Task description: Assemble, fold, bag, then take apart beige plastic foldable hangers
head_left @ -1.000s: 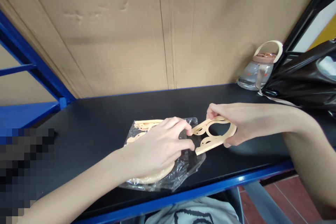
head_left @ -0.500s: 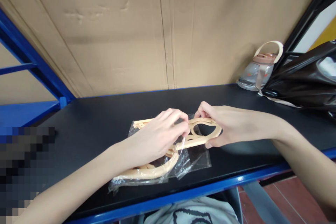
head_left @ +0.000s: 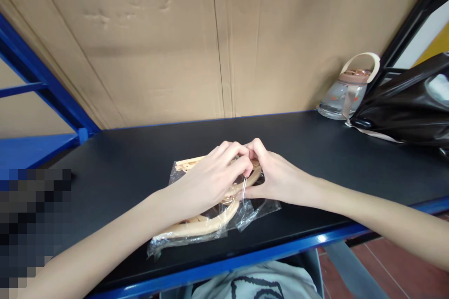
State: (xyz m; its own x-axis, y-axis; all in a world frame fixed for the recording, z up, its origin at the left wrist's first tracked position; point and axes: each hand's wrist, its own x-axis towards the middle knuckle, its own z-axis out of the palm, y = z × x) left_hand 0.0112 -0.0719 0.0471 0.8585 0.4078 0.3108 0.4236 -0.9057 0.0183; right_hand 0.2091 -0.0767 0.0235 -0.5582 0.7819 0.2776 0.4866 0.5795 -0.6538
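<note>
Clothes hanger (head_left: pixel 255 178) at mouth of clear plastic bag (head_left: pixel 247 216), on black tabletop (head_left: pixel 133 161). Looks light, stiff, slick; best held by curved side. Left hand (head_left: pixel 219 175): pinching bag edge. Right hand (head_left: pixel 278 177): curled round hanger.

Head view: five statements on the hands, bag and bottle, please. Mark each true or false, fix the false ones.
1. The clear plastic bag lies on the black tabletop. True.
2. A wide gap separates the hands. False: the left hand and right hand are close together over the bag.
3. Tan pieces show inside the bag. True.
4. The bottle stands near the cardboard panel. True.
5. The bottle lies on its side. False: it stands on its base.
</note>
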